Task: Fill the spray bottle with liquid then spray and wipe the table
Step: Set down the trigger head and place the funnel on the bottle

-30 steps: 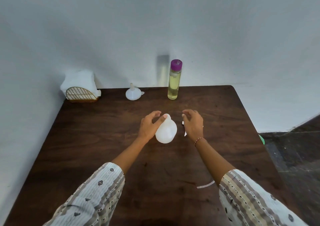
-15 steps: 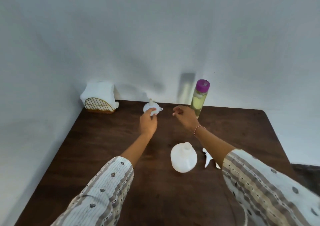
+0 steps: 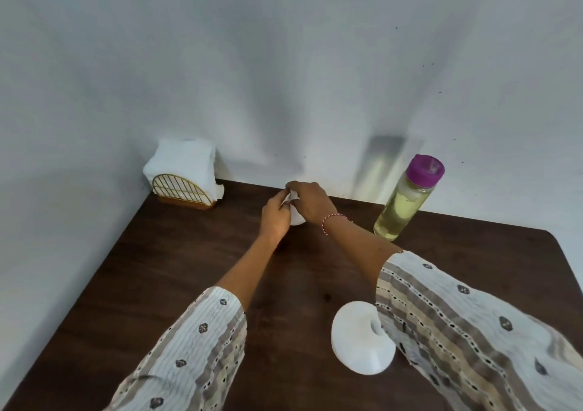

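A white spray bottle body [image 3: 359, 341] with no head stands open-necked on the dark wooden table [image 3: 176, 271], near me and partly behind my right sleeve. At the back of the table both hands meet on a small white funnel [image 3: 297, 218]. My left hand [image 3: 276, 218] pinches it from the left. My right hand [image 3: 310, 202] holds it from above and the right. A tall clear bottle of yellowish liquid [image 3: 405, 202] with a purple cap stands at the back right. The spray head is hidden.
A gold wire holder with white napkins [image 3: 184, 183] stands in the back left corner against the white wall. The table's right edge curves away at the far right.
My right hand has moved left onto the funnel and joined the left hand there. The view has shifted, so the spray bottle now sits lower right and the spray head is covered.
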Motion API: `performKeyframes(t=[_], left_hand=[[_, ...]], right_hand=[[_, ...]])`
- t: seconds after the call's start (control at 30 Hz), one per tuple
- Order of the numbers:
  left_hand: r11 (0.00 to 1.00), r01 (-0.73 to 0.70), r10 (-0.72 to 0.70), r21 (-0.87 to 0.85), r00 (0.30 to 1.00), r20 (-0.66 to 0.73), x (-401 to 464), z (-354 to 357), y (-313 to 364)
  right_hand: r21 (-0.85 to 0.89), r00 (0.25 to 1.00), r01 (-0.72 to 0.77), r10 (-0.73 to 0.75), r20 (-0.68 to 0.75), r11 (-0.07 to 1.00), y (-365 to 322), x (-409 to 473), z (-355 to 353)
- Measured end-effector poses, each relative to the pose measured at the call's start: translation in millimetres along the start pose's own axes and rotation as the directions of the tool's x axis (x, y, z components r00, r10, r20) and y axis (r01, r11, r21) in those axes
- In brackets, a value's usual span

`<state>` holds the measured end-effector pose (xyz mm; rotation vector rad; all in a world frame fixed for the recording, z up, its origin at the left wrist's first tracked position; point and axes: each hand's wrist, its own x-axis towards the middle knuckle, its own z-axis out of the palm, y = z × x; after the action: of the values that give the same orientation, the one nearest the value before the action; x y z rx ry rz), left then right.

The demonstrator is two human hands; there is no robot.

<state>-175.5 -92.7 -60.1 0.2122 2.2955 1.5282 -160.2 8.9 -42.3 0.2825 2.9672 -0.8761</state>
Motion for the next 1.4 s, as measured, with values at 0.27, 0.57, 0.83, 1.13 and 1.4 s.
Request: performKeyframes(t=[0.27,0.57,0.83,1.13,1.4], left_hand=[[1.0,0.015,-0.012,0.023,0.993,-0.115,-23.7,2.9,0.8],[0.917,0.121,-0.193,-0.38,0.969,-0.157,-59.6,17.1,30.1],[0.878,-0.408,0.372,0.252,0.911,0.179,-103.9,0.7,54.2],[0.9,-0.434,0.424,0.028,0.889,0.173,-154.0,10.3,80.6],[0.91,-0.059,0.104,-0.41,0.991,0.087,-168.6,-0.6,107.5]], right_hand=[[0.269,0.971,-0.101,0.153,-0.183,0.958,4.5,-28.8,-5.6],[0.628,0.904,-0.189,0.383,-0.189,0.755,9.8,-91.0,-27.0],[0.835,0.895,-0.194,0.441,-0.065,0.515,-5.5,-141.5,-53.4],[0.811,0.761,-0.131,0.583,-0.286,0.57,-28.1,-184.5,-84.7],[0.689,0.737,-0.159,0.55,-0.393,0.707,-28.3,-224.1,-110.1]])
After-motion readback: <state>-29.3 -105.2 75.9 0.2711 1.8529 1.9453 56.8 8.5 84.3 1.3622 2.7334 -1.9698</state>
